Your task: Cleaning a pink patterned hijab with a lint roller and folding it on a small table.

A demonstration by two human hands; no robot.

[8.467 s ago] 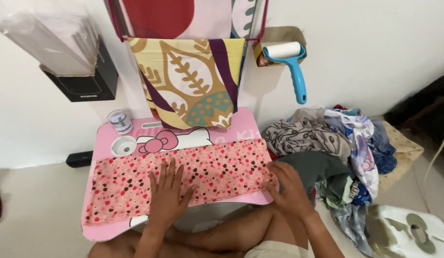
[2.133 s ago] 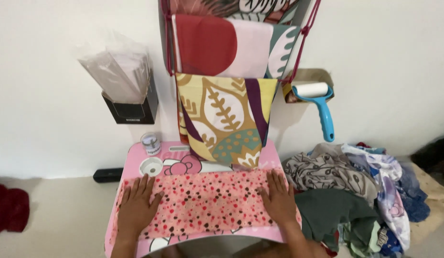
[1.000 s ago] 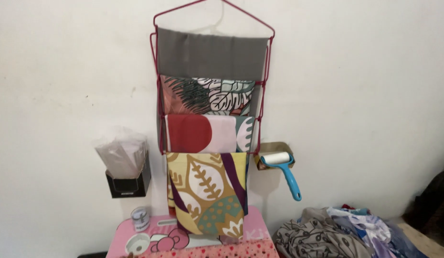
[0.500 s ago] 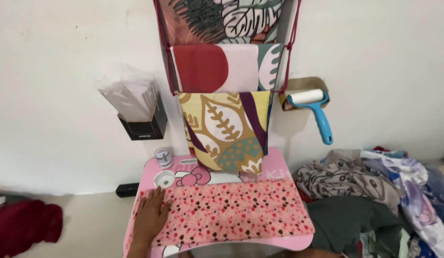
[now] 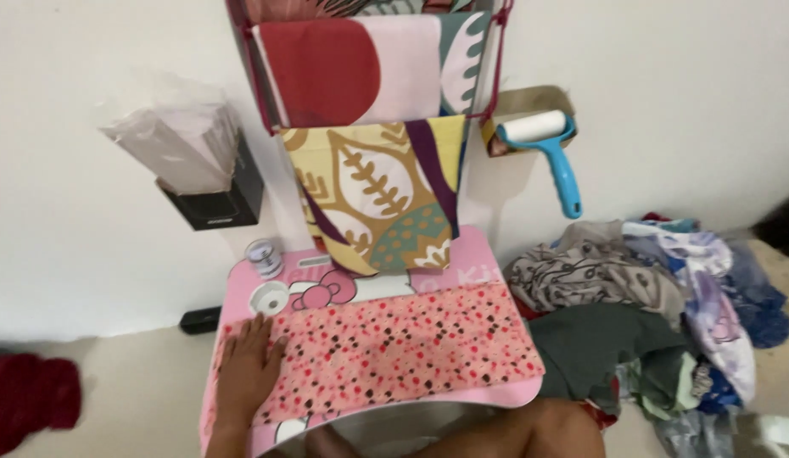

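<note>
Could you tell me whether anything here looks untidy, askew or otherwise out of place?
Mostly tidy: the left hand lies flat on the pink dotted cloth, which is spread smoothly over the small pink table. The odd spot is the heap of crumpled clothes piled loosely on the floor to the right.

**Lighting and image quality, head view**

Bright, even, diffuse light fills the scene; the white wall (image 5: 683,102) reads clean, without glare. Shadows are soft — a faint grey one falls to the lower right of the blue-handled lint roller (image 5: 547,153), another beneath the black wall holder (image 5: 216,199), which suggests a source above and to the left. Slight motion blur softens the whole frame: the dots on the pink spotted cloth (image 5: 394,348) smear a little, and the clothes pile (image 5: 649,314) loses fine detail. The left hand (image 5: 246,373) is mildly soft-edged. The lower corners — darkest at far right — dim somewhat.
</note>
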